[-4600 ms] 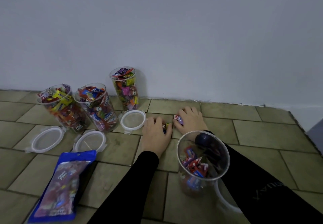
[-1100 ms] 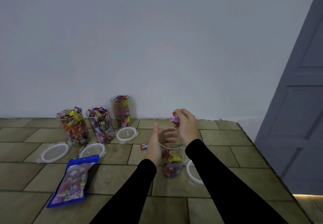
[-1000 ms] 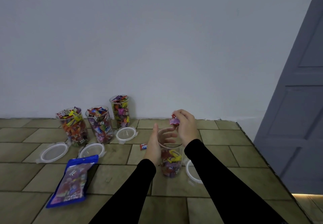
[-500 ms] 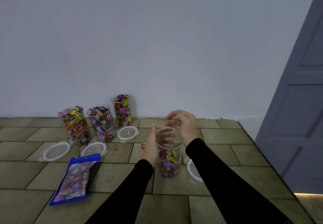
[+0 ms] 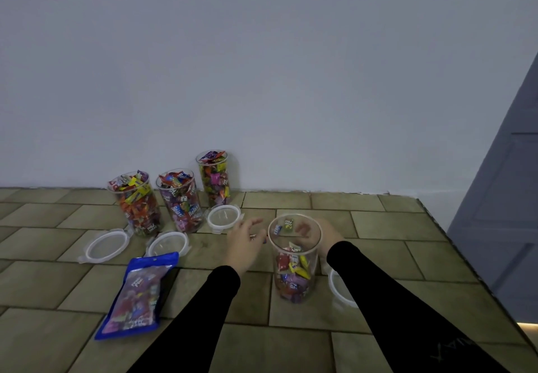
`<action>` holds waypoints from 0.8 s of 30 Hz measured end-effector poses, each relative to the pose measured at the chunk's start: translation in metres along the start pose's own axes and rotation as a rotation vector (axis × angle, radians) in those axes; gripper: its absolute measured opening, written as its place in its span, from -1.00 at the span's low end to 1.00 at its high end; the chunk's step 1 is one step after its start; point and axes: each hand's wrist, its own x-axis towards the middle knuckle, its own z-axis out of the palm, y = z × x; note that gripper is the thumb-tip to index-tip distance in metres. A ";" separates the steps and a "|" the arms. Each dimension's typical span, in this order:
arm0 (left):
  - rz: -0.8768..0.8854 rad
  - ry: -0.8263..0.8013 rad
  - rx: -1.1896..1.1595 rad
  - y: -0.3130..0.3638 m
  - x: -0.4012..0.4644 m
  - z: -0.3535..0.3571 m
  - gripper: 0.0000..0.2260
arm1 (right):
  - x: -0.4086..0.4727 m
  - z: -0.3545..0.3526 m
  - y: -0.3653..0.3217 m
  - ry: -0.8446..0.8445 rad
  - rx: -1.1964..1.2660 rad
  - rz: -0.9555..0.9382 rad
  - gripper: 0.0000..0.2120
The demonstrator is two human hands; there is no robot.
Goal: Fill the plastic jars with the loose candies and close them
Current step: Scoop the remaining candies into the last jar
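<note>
Judging near jar (image 5: 294, 256), lower centre of frame: light, rigid, slick clear plastic, part-filled, tippy; I'd grip mid-wall. Loose candies (image 5: 286, 225) beyond rim, small, crinkly, need pinching. Left hand (image 5: 244, 241) left of jar, fingers spread, holding nothing. Right hand (image 5: 323, 234) behind jar, fingers loosely curled, empty.

Plain pale wall (image 5: 262, 67), tiled floor (image 5: 364, 308), grey door (image 5: 503, 212).

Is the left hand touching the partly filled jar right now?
Apart. The head view shows brown floor tile between the left hand and the partly filled jar.
</note>
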 end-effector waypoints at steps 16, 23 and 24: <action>0.320 -0.172 0.482 -0.032 0.050 0.031 -0.71 | 0.062 0.002 -0.004 -0.285 -0.393 -0.114 -0.55; 0.258 -0.175 0.514 -0.033 0.062 0.040 -0.81 | 0.076 0.020 0.000 -0.206 -0.485 -0.143 -0.74; 0.255 -0.182 0.533 -0.032 0.062 0.040 -0.81 | 0.078 0.022 0.000 -0.195 -0.483 -0.137 -0.74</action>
